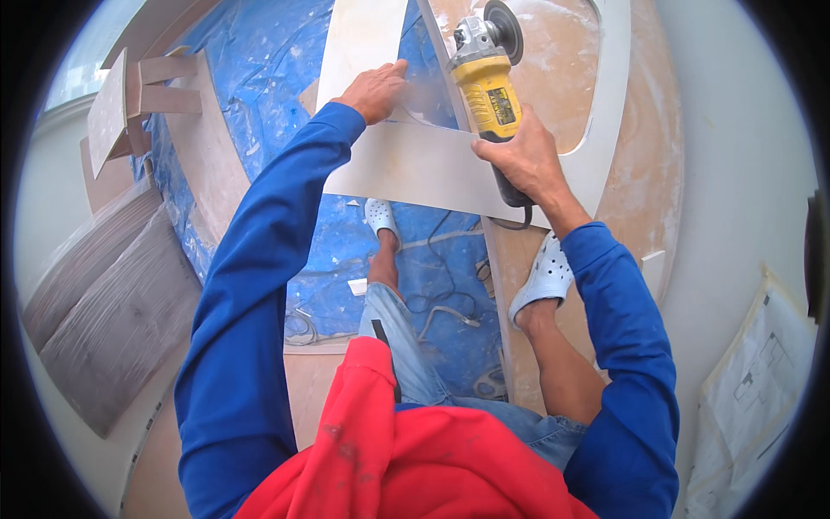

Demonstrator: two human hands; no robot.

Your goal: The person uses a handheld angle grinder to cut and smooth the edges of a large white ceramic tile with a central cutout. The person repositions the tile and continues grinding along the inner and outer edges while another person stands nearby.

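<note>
My right hand [529,157] is wrapped round the body of a yellow and black angle grinder [487,91]. Its dark disc [504,33] points away from me, above a pale wooden board [553,82]. At the upper middle, my left hand [376,91] lies with stretched fingers at a white panel [406,164], near the corner where a strip leads away; whether it presses on the panel I cannot tell. A whitish haze hangs just right of those fingers. The panel has a rounded inner corner on the right and spans the gap between my feet.
Crumpled blue sheeting [259,78] with white dust and cables [450,316] covers the floor. My right shoe [545,278] rests on wood. Wrapped panels [125,320] lean at left, below a wooden frame piece [130,108]. A drawing sheet [750,389] hangs on the right wall.
</note>
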